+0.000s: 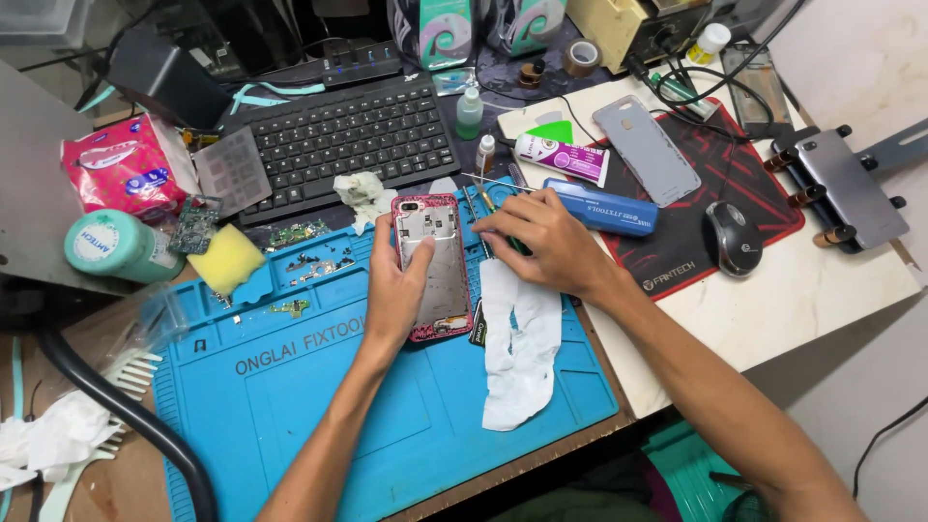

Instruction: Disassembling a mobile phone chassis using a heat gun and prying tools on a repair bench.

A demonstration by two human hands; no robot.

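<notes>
An opened phone body [437, 259] with a pink rim lies face down on the blue work mat [319, 387]. My left hand [394, 290] rests along its left edge, thumb on the frame. My right hand [541, 242] sits just right of the phone's top, fingers closed on a thin green-handled tool [512, 242] among tweezers and screwdrivers [476, 198]. A white cloth [520, 343] lies under my right wrist. Small circuit boards and screws [307, 251] are scattered on the mat's upper left.
A black keyboard [343, 135] sits behind the mat. A yellow sponge [224, 259], teal bottle [118, 246] and pink packet [126, 166] are at left. On the right are a blue tool case [601, 206], grey phone cover [646, 150], mouse [733, 238] and a clamp fixture [843, 188].
</notes>
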